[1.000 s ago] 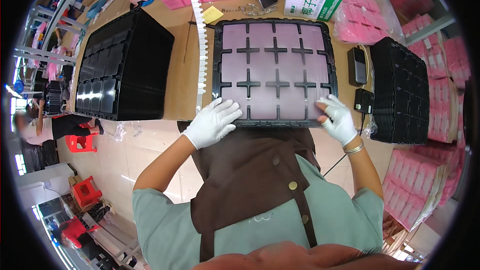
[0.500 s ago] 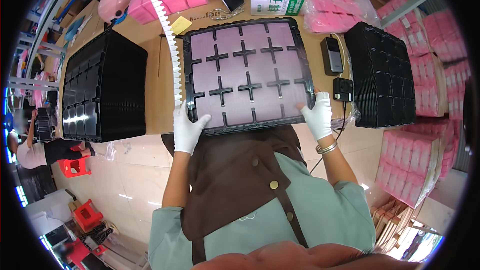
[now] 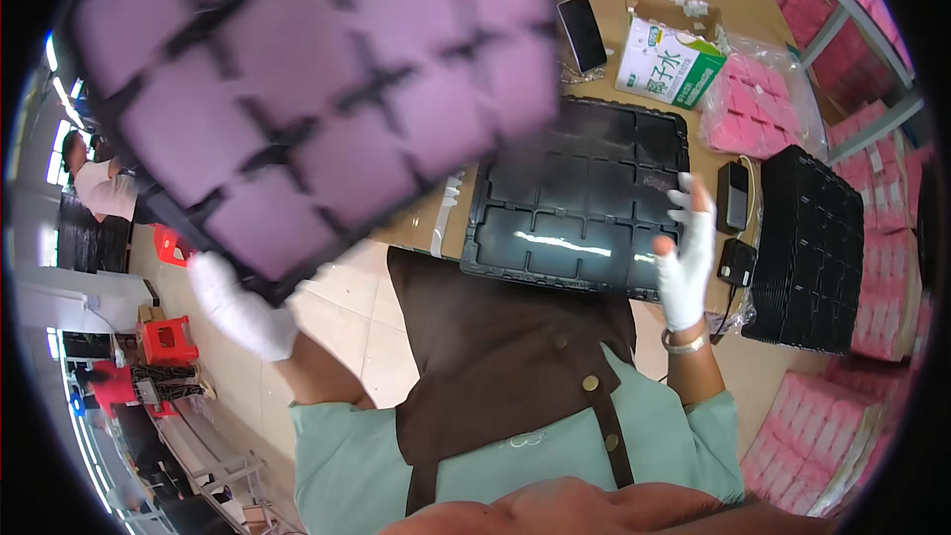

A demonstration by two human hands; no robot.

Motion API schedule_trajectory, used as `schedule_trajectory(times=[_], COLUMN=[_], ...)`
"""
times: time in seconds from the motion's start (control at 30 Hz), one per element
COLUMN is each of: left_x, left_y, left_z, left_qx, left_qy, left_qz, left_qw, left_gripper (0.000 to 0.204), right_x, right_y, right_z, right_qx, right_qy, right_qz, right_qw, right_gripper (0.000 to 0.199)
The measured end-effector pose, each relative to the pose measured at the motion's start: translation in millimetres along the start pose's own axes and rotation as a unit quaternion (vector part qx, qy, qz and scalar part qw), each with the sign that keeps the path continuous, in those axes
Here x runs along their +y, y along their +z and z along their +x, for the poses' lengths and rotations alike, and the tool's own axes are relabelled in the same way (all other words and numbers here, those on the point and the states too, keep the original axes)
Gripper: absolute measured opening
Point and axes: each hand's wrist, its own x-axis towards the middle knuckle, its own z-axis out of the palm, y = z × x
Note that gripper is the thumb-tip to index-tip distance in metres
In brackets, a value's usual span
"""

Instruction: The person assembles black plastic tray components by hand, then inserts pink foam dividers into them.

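Observation:
My gloved left hand [image 3: 241, 312] grips the lower corner of a black plastic tray [image 3: 273, 284] that is raised and tilted at the upper left. Its pale pink compartment areas [image 3: 352, 173] are blurred by motion. Below and right of it, another black tray [image 3: 584, 200] lies on the table, with its shiny dark compartments showing. Beside that tray's right edge is my right hand [image 3: 686, 263], in a white glove with some bare fingertips. Its fingers are spread and hold nothing.
A tall stack of black trays [image 3: 807, 248] stands at the right, beside a power bank [image 3: 732, 196] and a small black device [image 3: 737, 262]. Farther back are a phone [image 3: 581, 33], a cardboard carton [image 3: 659, 64] and bagged pink foam [image 3: 750, 104]. Red stools [image 3: 168, 340] stand at the left.
The pink tray has left the table and moved up and left in my left hand, uncovering the dark tray. My right hand has let go of it. The view has turned left.

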Motion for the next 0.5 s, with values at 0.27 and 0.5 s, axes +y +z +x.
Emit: schedule_trajectory(times=[0.27, 0.5], left_x=[5.2, -102.2], left_y=[29.3, 25.8], left_z=[44.5, 68.0], left_qx=[-0.17, -0.263], left_qy=[0.426, 0.353], left_qz=[0.461, 0.671], left_qw=[0.76, 0.597], left_gripper=[0.032, 0.024], right_x=[44.1, 49.7], right_y=[88.0, 93.1], right_z=[-36.4, -44.4], right_qx=[-0.261, -0.338], right_qy=[-0.035, -0.045], right_qz=[-0.045, -0.032], right_qw=[0.964, 0.94], right_gripper=[0.023, 0.02])
